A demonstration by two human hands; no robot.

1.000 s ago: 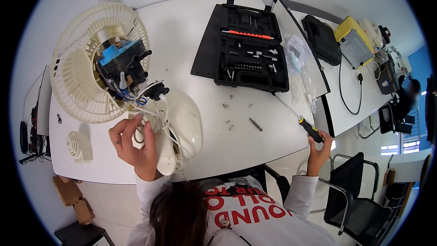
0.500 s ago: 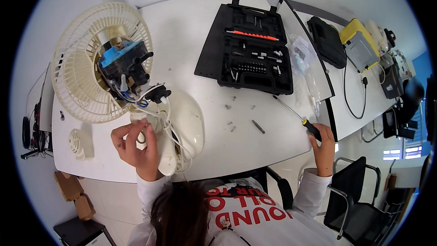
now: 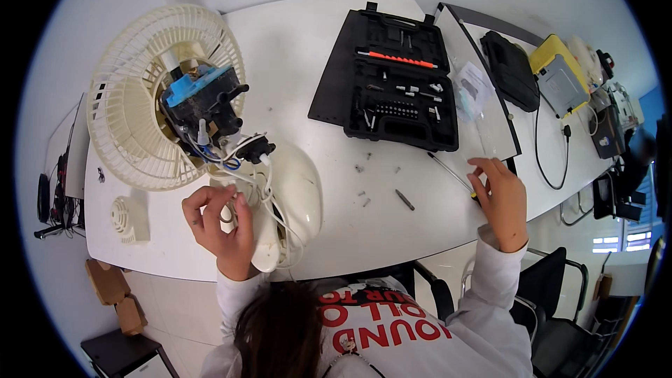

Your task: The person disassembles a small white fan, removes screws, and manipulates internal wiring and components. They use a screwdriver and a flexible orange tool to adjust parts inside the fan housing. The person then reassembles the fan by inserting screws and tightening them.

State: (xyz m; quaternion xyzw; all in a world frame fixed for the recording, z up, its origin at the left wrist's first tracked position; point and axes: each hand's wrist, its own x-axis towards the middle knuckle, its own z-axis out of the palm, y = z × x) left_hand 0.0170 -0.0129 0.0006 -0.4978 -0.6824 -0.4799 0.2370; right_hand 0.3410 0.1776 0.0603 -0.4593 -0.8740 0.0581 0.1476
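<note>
My left hand (image 3: 222, 229) is closed in a pinch beside the neck of a partly dismantled cream electric fan. Anything between its fingertips is too small to make out. The fan's cage (image 3: 112, 126) leans to the left, with its dark motor (image 3: 210, 108) and blue part exposed. White wires run down beside the smooth cream base (image 3: 299, 199). My right hand (image 3: 504, 203) is open, thumb and fingers apart, over a screwdriver (image 3: 451, 173) whose handle is mostly hidden under the hand. A loose driver bit (image 3: 404, 199) and several small screws (image 3: 360, 168) lie between the hands.
An open black tool case (image 3: 402, 108) with sockets and bits sits at the back. Left of my hand stands a vented cream cover (image 3: 129, 220). Right of it are a plastic bag (image 3: 473, 87), a closed black case (image 3: 507, 70) and a yellow-grey box (image 3: 560, 73). Chairs stand below.
My right hand has let go of the screwdriver handle and shifted up and right, its fingers opening. The left hand stays pinched by the fan's neck. The whole view has shifted slightly.
</note>
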